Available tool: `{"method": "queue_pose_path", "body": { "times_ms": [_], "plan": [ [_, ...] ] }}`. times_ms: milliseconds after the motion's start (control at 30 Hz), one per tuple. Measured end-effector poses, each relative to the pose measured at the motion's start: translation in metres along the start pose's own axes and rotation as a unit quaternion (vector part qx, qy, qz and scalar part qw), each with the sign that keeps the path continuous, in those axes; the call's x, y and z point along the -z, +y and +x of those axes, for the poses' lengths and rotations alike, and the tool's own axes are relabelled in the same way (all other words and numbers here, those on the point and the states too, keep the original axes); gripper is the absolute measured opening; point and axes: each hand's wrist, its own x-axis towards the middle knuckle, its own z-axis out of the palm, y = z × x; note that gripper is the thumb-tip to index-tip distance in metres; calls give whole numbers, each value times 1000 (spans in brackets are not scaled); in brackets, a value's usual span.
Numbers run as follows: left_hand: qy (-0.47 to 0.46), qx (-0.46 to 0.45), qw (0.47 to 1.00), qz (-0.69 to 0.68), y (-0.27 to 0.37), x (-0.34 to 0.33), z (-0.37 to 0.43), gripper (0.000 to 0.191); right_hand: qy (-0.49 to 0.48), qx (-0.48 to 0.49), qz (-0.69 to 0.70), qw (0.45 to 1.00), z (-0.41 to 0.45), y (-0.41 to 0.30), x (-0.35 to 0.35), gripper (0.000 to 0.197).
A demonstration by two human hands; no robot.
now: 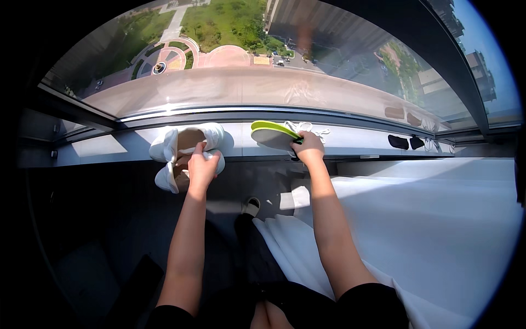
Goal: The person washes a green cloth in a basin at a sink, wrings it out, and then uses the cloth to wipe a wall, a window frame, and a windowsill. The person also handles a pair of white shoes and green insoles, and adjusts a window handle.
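My left hand (pixel 203 164) grips a pair of white shoes (pixel 170 144) by one end, at the edge of the window sill. Their openings face up and show tan linings. To the right, my right hand (pixel 309 148) is closed on a pair of shoe insoles (pixel 273 135), grey on the near face with bright green rims, held tilted over the sill. White shoelaces (pixel 306 126) lie on the sill just behind that hand; whether it touches them cannot be told. Something small and dark shows under its fingers.
The white sill (pixel 353 142) runs along a large window. Two small black items (pixel 398 142) and thin cords lie at its right. A white curtain or sheet (pixel 411 205) spreads at the right. My shoe (pixel 251 206) stands on the dark floor near a white item (pixel 301 196).
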Motion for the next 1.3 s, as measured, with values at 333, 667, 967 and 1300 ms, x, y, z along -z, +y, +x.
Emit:
{"method": "queue_pose_path", "body": {
  "times_ms": [333,667,967,1300],
  "plan": [
    [-85,6,996,2,-117,165,-95,42,-60,60,491,867,-186,-159,-83,24],
    [-196,58,979,-4,-320,423,-124,43,-177,-28,575,798,-332,-394,-167,18],
    [-78,116,989,-53,-484,556,-160,43,-263,26,524,809,-414,-550,-195,16],
    [-39,114,985,126,-561,595,-146,41,-301,-16,592,748,-455,-617,-195,21]
  ]
}}
